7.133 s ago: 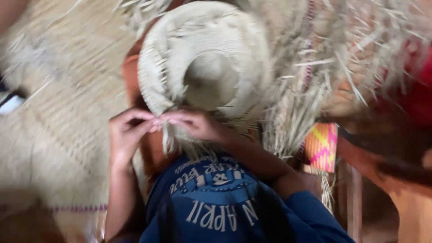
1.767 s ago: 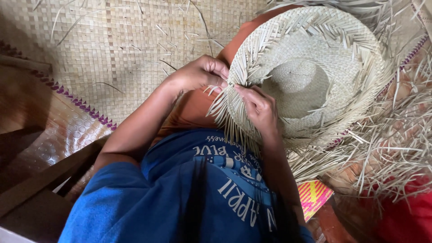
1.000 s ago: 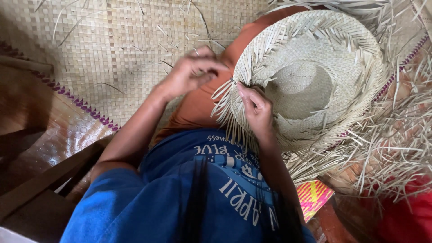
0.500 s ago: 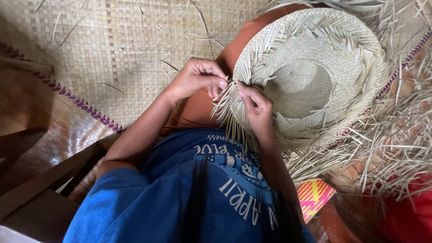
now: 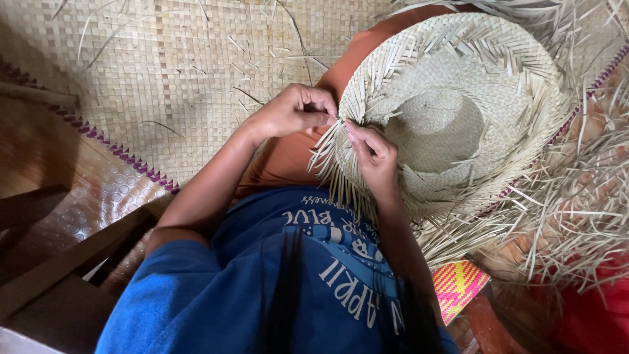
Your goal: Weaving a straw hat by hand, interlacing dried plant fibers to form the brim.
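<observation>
A pale straw hat (image 5: pixel 452 118) with an unfinished, fringed brim rests on my lap, crown up. My left hand (image 5: pixel 295 111) pinches loose straw strips at the brim's near-left edge. My right hand (image 5: pixel 373 154) lies on the brim just beside it, fingers closed on strips at the same spot. The fingertips of both hands nearly meet at the brim edge. Loose strip ends hang down from the brim below my hands. I wear a blue printed shirt (image 5: pixel 275 288) and orange trousers (image 5: pixel 288 157).
A woven straw mat (image 5: pixel 151 85) with a purple zigzag border covers the floor to the left. A heap of loose straw strips (image 5: pixel 563 203) lies at the right. A pink and yellow woven piece (image 5: pixel 458 288) sits at lower right. Dark wooden bars (image 5: pixel 59 262) stand at lower left.
Over the last second my left hand lifted off the brim, then came back; both hands now meet again at the brim edge. The hat has hardly moved.
</observation>
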